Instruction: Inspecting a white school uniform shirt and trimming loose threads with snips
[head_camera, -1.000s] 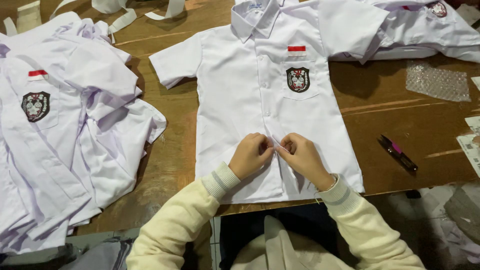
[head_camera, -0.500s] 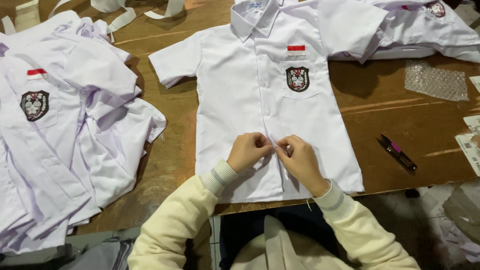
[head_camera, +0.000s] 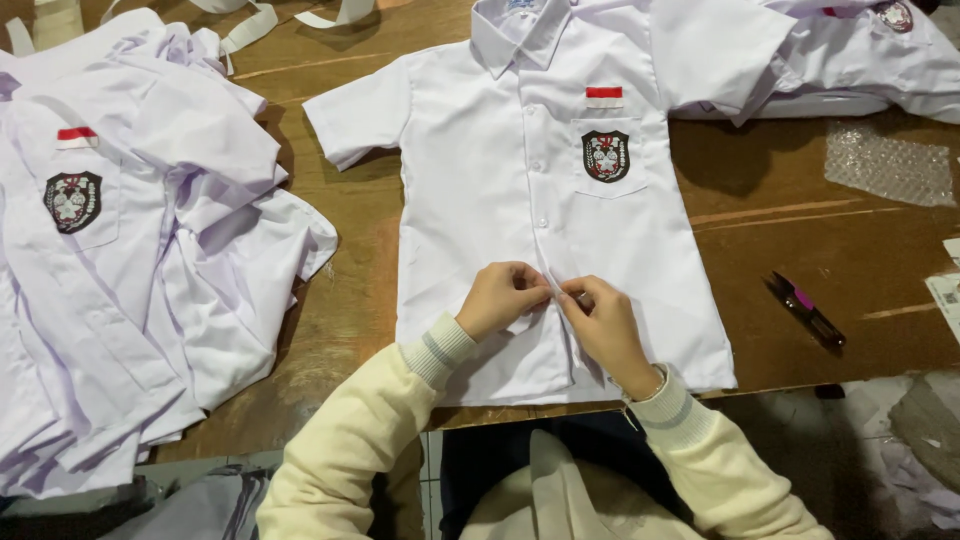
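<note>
Wooden table (head_camera: 800, 240), centre frame: white short-sleeved shirt (head_camera: 480, 170) laid flat, front up. Left hand (head_camera: 503, 298) and right hand (head_camera: 600, 322) meet at its lower button placket, fingertips pinching the fabric. Snips (head_camera: 805, 310) lie right; shirt pile (head_camera: 130, 260) left.

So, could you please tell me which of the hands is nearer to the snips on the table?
Right. The right hand pinches the shirt placket, with the snips off to its right; the left hand is farther, on the other side.
</note>
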